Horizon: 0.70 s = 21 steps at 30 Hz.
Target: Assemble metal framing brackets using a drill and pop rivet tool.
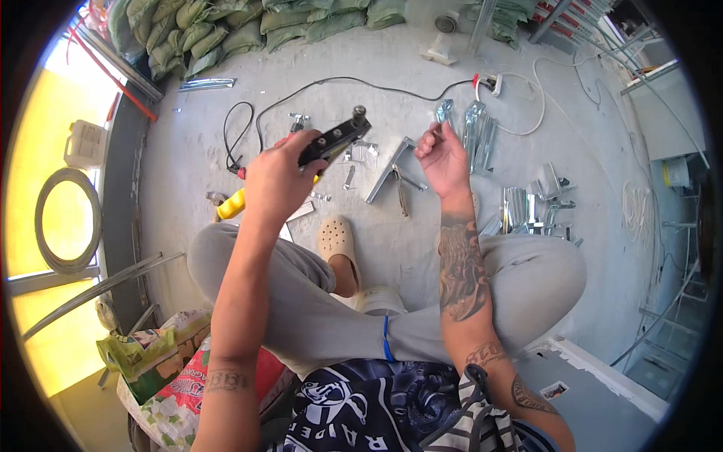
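My left hand (283,172) is wrapped round a hand tool (335,141) with a black metal head and a round end piece. Yellow grips show on both sides of the wrist, in line with the tool. My right hand (444,160) is raised, its fingers curled in toward the thumb; whatever they may hold is too small to make out. Between the hands, on the floor, lies a metal channel piece (390,170) with a pair of pliers (401,192) against it. Small bent metal brackets (363,151) are scattered close by.
Shiny metal strips (474,132) and stacked brackets (520,209) lie on the right. A black cord (361,83) runs to a red and white plug (488,83). Sandbags (203,38) line the back. Bags (173,361) stand near my left, and a white jug (86,143) beyond.
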Motion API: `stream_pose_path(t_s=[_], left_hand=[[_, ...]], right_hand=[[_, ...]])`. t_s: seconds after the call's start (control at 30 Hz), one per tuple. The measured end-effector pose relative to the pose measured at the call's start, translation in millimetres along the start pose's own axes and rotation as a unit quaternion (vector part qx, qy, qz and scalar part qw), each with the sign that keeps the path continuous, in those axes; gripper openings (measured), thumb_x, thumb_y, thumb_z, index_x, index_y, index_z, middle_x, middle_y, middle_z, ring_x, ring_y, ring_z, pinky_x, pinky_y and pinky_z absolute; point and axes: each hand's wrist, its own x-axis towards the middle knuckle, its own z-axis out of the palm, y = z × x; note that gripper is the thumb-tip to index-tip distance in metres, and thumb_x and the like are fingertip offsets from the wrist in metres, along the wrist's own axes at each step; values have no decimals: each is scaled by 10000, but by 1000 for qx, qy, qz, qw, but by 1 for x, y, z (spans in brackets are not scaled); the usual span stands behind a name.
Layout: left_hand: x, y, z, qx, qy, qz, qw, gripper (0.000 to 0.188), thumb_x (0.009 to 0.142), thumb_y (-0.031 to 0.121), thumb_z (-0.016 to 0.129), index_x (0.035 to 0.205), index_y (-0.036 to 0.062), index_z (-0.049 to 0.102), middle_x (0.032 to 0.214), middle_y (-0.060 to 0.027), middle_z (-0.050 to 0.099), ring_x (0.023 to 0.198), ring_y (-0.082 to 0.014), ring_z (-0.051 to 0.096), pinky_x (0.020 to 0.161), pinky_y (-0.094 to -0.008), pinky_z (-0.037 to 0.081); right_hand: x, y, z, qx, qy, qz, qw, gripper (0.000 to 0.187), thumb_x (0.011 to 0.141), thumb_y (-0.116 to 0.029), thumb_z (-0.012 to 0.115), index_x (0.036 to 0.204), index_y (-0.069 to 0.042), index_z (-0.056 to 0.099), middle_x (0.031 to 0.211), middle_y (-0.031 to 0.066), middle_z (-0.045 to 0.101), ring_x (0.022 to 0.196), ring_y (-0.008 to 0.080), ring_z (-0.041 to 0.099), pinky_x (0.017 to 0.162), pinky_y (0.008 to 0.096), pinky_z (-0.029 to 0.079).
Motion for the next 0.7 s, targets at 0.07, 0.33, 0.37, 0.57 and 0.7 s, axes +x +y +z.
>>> stream_pose_path(t_s=[0.07, 0.33, 0.37, 0.57, 0.7], left_hand=[[4, -3, -10, 3, -15, -49, 999, 397, 748, 212, 787, 1120, 146, 666, 884, -117, 717, 797, -349, 679, 713, -412, 529], [9, -18, -58, -40, 91, -153, 983, 418, 740, 99, 808, 1137, 135, 682, 751, -105, 672, 620, -146, 593, 627, -274, 474], [11, -22, -62, -47, 135, -152, 978, 420, 733, 73, 809, 1131, 118, 683, 738, -76, 651, 622, -111, 551, 613, -253, 455], [23, -38, -67, -97, 222, -175, 954, 418, 763, -42, 762, 1163, 21, 657, 723, 60, 554, 631, -2, 410, 567, -163, 329], [31, -45, -59, -56, 190, -199, 960, 429, 736, -53, 779, 1141, 25, 664, 783, 19, 613, 688, -20, 484, 607, -171, 387]], right_hand=[[2, 9, -35, -55, 101, 23, 993, 217, 955, -265, 630, 858, -73, 605, 718, 0, 539, 672, 126, 515, 641, 289, 418], [31, 71, -67, -714, 238, 2, 658, 238, 809, -245, 736, 922, -41, 686, 802, 99, 709, 712, 201, 674, 663, 329, 515], [46, 82, -73, -741, 205, 19, 639, 220, 808, -241, 728, 916, -53, 692, 801, 103, 709, 732, 233, 683, 672, 347, 521], [125, 151, -130, -853, 99, 79, 506, 137, 808, -214, 692, 904, -118, 707, 837, 105, 703, 833, 326, 674, 745, 422, 528], [157, 176, -169, -893, 60, 30, 444, 140, 814, -237, 699, 899, -126, 704, 903, 108, 675, 903, 321, 654, 774, 428, 519]])
